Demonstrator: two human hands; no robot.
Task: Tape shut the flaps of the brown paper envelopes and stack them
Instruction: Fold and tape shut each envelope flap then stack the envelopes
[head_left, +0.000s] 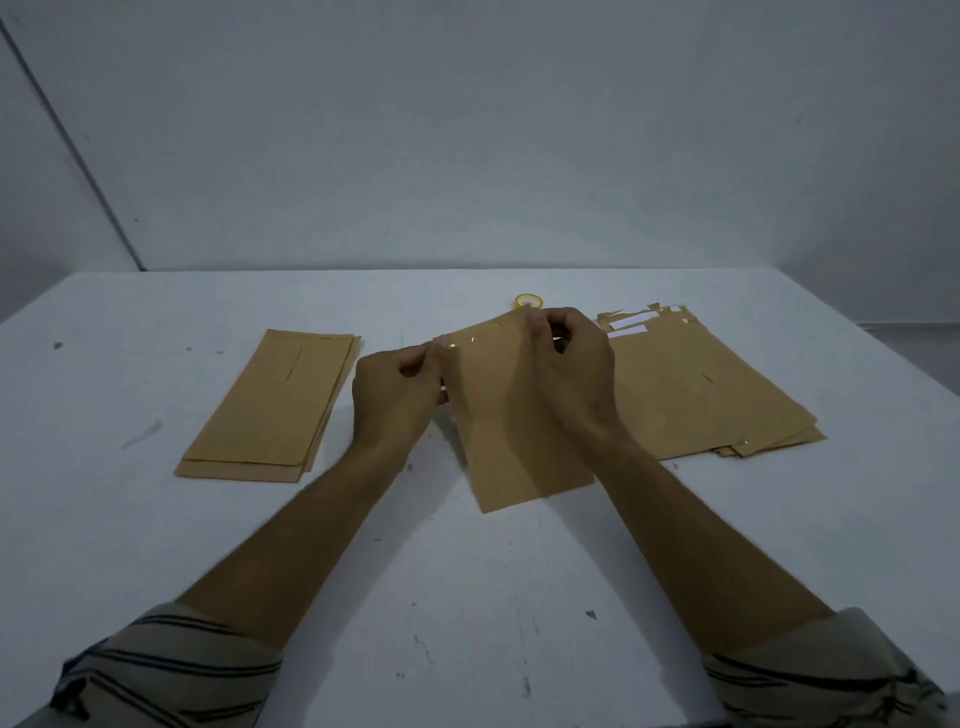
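I am watching the brown envelope (519, 431) lying on the bench (467, 597), long axis running away from me, flap end farthest. My left hand (395, 395) is pinching its upper left corner at the end of the clear tape strip (462, 340). My right hand (569, 374) is pinching the upper right edge. Envelope stacks are flanking it, left (275, 405) and right (696, 384), with the yellow tape roll (529, 301) beyond. I am reading no writing.

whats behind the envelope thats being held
A yellow tape roll sits on the table just behind the held envelope. Only its top shows; the rest is covered by the envelope's far edge and the right hand.
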